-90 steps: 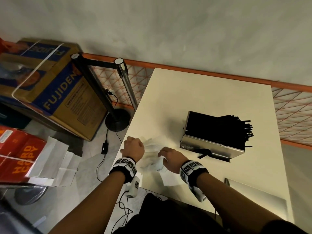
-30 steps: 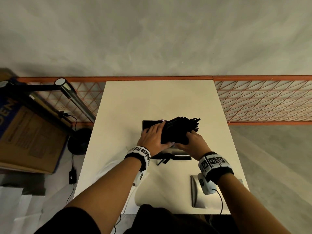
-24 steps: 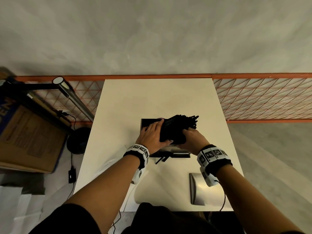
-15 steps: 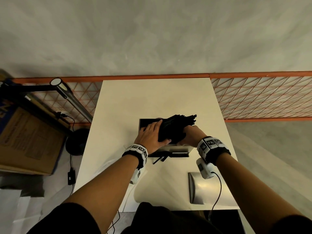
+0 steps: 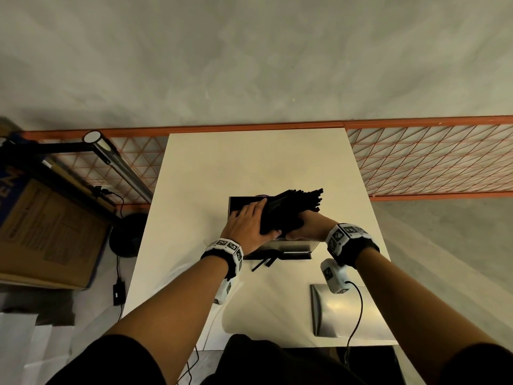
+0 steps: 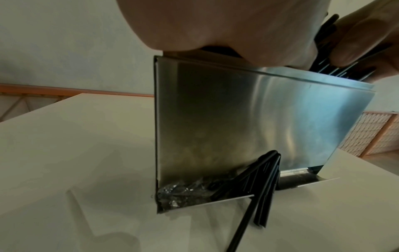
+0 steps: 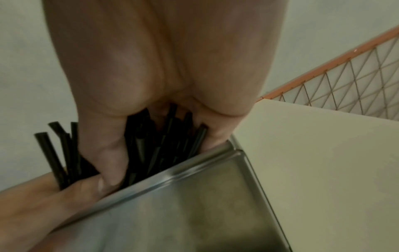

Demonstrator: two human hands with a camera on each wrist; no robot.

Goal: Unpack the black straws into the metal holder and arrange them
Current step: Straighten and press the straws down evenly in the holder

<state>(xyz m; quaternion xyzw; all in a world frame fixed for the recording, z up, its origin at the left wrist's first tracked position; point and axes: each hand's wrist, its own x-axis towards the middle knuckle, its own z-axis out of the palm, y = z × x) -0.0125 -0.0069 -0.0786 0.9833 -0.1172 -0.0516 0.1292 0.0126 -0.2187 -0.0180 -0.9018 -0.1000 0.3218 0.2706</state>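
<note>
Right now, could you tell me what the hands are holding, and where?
Both hands hold the straws above the holder: left hand on top, right hand round the near end.

Both forearms extend forward toward 12 o'clock, converging. Left hand (image 5: 247, 225) lies palm-down, fingers straight, pointing to 1 o'clock. Right hand (image 5: 306, 227) sits at its 3 o'clock, fingers and thumb curled in a grip, knuckles toward 11 o'clock.

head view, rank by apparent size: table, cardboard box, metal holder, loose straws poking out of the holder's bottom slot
1. Table, largest.
2. Cardboard box, partly cut off by the frame edge, so its true extent is unsure.
3. Metal holder, mostly hidden under both hands and the straw bundle.
4. Loose straws, smallest.
</note>
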